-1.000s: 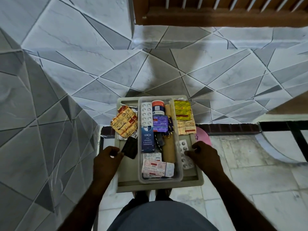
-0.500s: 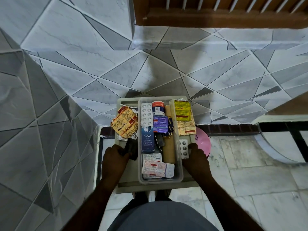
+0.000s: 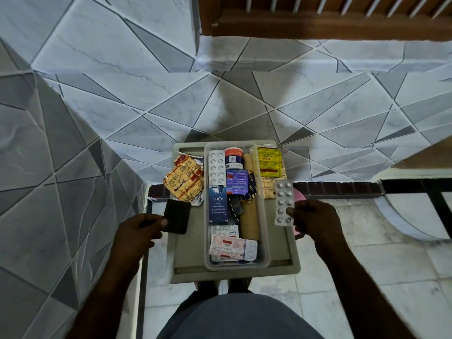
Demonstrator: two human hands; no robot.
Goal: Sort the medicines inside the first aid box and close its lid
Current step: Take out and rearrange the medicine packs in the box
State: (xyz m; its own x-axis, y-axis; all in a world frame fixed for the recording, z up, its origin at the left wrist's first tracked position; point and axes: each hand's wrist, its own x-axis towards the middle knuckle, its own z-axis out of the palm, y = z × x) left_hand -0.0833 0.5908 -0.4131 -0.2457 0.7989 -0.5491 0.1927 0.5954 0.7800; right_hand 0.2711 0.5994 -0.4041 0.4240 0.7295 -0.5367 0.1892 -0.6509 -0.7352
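Note:
An open grey first aid box (image 3: 234, 274) stands in front of me with a clear inner tray (image 3: 265, 243) down its middle. The tray holds a white blister strip, a small jar, a purple box, a blue box (image 3: 217, 204) and pink strips. Crumpled yellow foil strips (image 3: 184, 179) lie in the left compartment, yellow sachets (image 3: 269, 161) in the right. My left hand (image 3: 137, 231) pinches a black pack (image 3: 176, 216) above the left compartment. My right hand (image 3: 315, 220) holds a silver blister strip (image 3: 283, 203) lifted over the right compartment.
Grey patterned wall tiles rise behind and to the left. A pink object (image 3: 299, 195) shows partly behind the box's right edge. Pale floor tiles lie below, a dark ledge (image 3: 342, 189) runs to the right, and a wooden frame (image 3: 318, 23) is overhead.
Both hands have closed on items and lifted them. The black pack came up from the left compartment, the silver blister strip from the right one.

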